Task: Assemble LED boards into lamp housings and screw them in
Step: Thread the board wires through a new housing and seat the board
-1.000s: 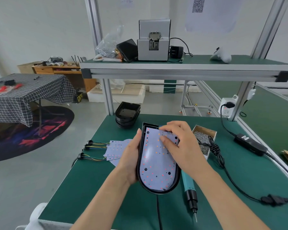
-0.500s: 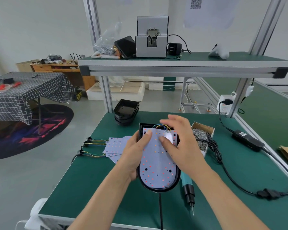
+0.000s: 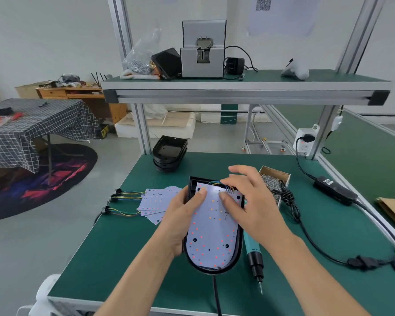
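A black lamp housing (image 3: 215, 270) lies on the green bench in front of me, with a white LED board (image 3: 211, 242) resting inside it. Coloured wires (image 3: 216, 183) arch from the board's far end. My left hand (image 3: 180, 221) grips the housing's left side, its thumb lying on the board's upper left. My right hand (image 3: 253, 201) hovers over the board's far right end. Its thumb presses on the board near the wire joints, and its fingers are stretched out and relaxed above the wires.
A teal electric screwdriver (image 3: 253, 254) lies right of the housing, its cable running to a black adapter (image 3: 333, 190). A cardboard box of screws (image 3: 281, 176) sits behind my right hand. Spare LED boards (image 3: 154, 201) fan out at left. Stacked empty housings (image 3: 169, 153) stand farther back.
My left thumb has moved from the housing's edge onto the board. My right hand's fingers have lifted and spread over the far end, uncovering the wires.
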